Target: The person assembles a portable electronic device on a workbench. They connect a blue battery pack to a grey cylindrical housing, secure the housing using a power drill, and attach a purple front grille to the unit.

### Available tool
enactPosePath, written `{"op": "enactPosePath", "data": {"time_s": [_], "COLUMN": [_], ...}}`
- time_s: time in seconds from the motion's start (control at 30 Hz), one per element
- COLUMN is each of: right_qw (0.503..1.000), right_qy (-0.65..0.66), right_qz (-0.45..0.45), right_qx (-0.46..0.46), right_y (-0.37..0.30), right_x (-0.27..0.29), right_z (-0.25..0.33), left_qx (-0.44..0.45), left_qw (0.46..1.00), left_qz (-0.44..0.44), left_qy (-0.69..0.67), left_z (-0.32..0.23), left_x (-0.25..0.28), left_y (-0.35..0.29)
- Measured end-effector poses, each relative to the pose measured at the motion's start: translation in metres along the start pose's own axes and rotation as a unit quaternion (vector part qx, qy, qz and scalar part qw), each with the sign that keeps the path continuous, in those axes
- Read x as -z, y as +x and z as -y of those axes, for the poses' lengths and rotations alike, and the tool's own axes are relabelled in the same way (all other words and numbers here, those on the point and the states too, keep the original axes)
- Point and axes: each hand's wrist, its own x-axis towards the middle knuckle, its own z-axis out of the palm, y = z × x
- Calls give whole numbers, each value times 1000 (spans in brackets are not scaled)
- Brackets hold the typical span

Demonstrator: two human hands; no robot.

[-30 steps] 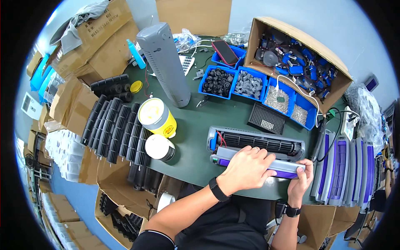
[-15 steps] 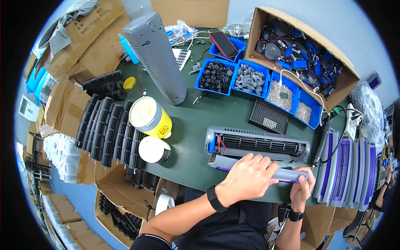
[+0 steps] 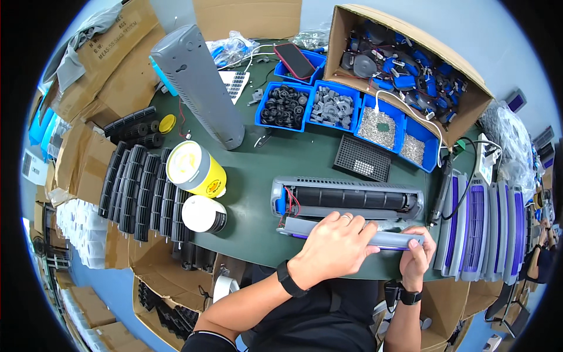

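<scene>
A grey tower-fan housing (image 3: 272,196) lies open on the table, with a long black fan rotor (image 3: 352,198) inside. Red wires and a blue part (image 3: 281,200) show at its left end. In front of it is a long grey cover (image 3: 302,226) with a purple edge, tilted along the housing's near side. My left hand (image 3: 340,243) is closed over the cover's middle, fingers bent on its top and thumb along the near edge. My right hand (image 3: 417,258) grips the cover's right end, thumb on the near side.
Blue bins (image 3: 284,126) of small parts and a black perforated tray (image 3: 362,158) stand behind. A grey tower (image 3: 202,88) stands upright at the back left. Nearer are a yellow tub (image 3: 196,170), a white jar (image 3: 203,214) and several rotors (image 3: 130,190). Purple-grey covers (image 3: 475,229) stand at right.
The whole scene has shifted left in the view. Both hands keep their hold on the cover. The rotor's blades, distinct before, now look smoother.
</scene>
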Motion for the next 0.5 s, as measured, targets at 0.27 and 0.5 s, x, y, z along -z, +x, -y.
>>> {"op": "enactPosePath", "data": {"time_s": [0.27, 0.5], "right_qw": [998, 999], "right_qy": [13, 19], "right_qz": [-55, -23], "right_qx": [-3, -14], "right_y": [0, -7], "right_x": [-5, -2], "right_z": [1, 2], "left_qx": [33, 39], "left_qw": [992, 995], "left_qz": [117, 89], "left_qy": [41, 37], "left_z": [25, 29], "left_x": [54, 72], "left_y": [4, -11]}}
